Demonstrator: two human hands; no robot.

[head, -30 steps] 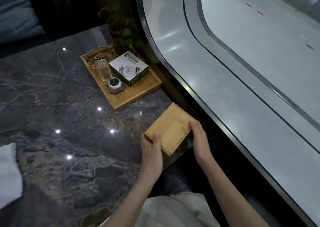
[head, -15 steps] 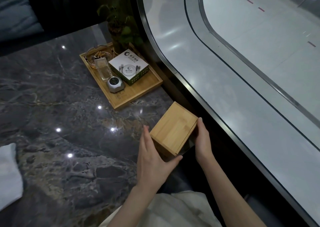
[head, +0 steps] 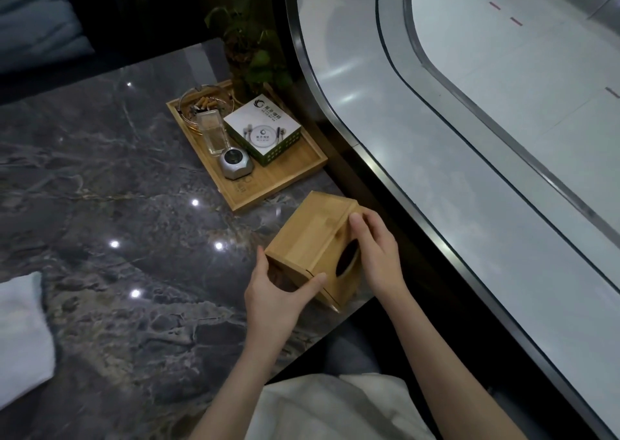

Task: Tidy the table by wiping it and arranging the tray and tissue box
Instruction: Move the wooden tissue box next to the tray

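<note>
- My left hand [head: 275, 292] grips the near-left end of the wooden tissue box [head: 312, 238]: thumb across the near edge, fingers wrapped round the left side.
- My right hand [head: 375, 248] lies over the box's right face, fingers spread flat and reaching to the far top edge, partly covering the dark oval slot [head: 347, 261].
- The box sits tilted between both hands, slot face turned right and toward me, a plain panel facing up. It is at the near-right corner of the table [head: 100, 204]; I cannot tell whether its underside touches the stone.
- Table is dark grey marble, glossy, with small ceiling-light reflections.
- Wooden tray [head: 295, 164] lies just beyond the box, apart from it, against the table's right edge.
- On the tray: a glass ashtray [head: 204, 104] with cigarette butts at the far-left corner; a clear rectangular holder [head: 214, 134] just in front of it; a small silver faceted gadget [head: 235, 164] near the front; a white square carton [head: 263, 130] with green sides and a printed plate-and-cutlery design on the right.
- A leafy plant [head: 255, 53] stands at the tray's far-right corner.
- A folded white cloth [head: 20, 335] lies on the table at the far left, well apart from the box.
- Right of the table a curved metal-edged rail [head: 369, 157] overlooks a pale floor below.
</note>
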